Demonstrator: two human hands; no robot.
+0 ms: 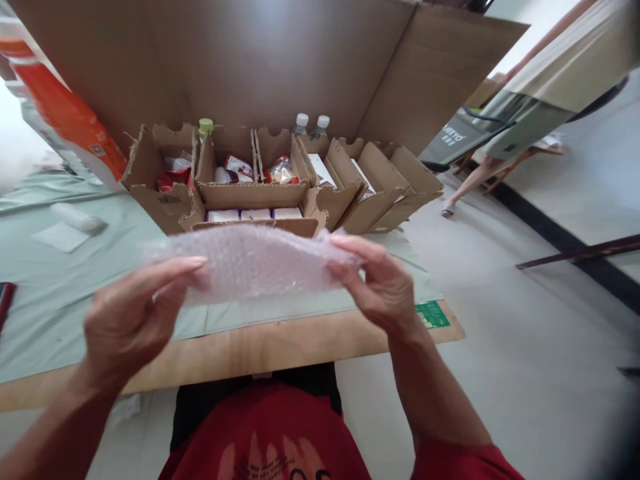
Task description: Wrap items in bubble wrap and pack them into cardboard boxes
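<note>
A strip of clear bubble wrap [260,263] stretches between my two hands, held up over the front edge of the table. My left hand [137,310] pinches its left part between thumb and fingers. At the other end, my right hand [377,280] grips the bunched corner of the wrap. Just beyond the strip stands a low cardboard tray [255,195] with several white-and-purple packs [255,215] in it; the wrap hides its lower front.
Cardboard bins [165,200] with packets line the back, below a tall cardboard panel [250,60]. An orange bottle [65,110] stands left. A white roll [75,217] lies on the green cloth [40,267]. Another person's leg [473,183] shows at right, near a grey crate [453,140].
</note>
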